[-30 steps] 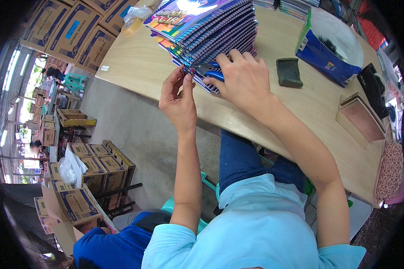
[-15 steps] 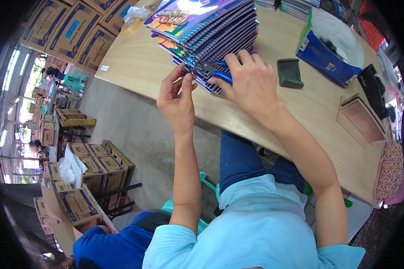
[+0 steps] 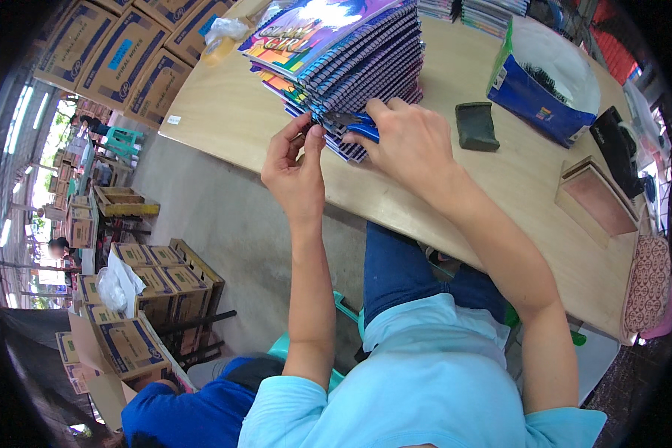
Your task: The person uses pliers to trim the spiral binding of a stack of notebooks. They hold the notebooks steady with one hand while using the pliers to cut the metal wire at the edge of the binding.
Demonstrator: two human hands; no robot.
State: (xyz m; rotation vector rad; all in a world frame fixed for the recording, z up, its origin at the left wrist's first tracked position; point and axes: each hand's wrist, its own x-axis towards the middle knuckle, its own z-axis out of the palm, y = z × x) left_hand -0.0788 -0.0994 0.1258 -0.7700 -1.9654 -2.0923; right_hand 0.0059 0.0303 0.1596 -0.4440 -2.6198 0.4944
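Observation:
A tall stack of spiral notebooks (image 3: 366, 63) with colourful covers stands at the table's near-left edge, wire bindings facing me. My right hand (image 3: 414, 142) is wrapped round blue-handled pliers (image 3: 364, 127), whose metal jaws reach the bindings low on the stack's near corner. Just left of the jaws, my left hand (image 3: 295, 160) pinches the end of a notebook's spiral wire (image 3: 315, 119) between thumb and fingers. The exact contact between jaws and wire is too small to tell.
Right of the stack lie a dark block (image 3: 476, 125), a blue package (image 3: 541, 104) holding black wire pieces, and a wooden holder (image 3: 597, 198). Cartons (image 3: 119, 56) are piled beyond the table's left edge. A person in a blue shirt (image 3: 194, 411) is close at my lower left.
The pliers and my right hand have shifted slightly left, bringing the jaws nearer my left fingertips. My left hand stays nearly in place at the binding.

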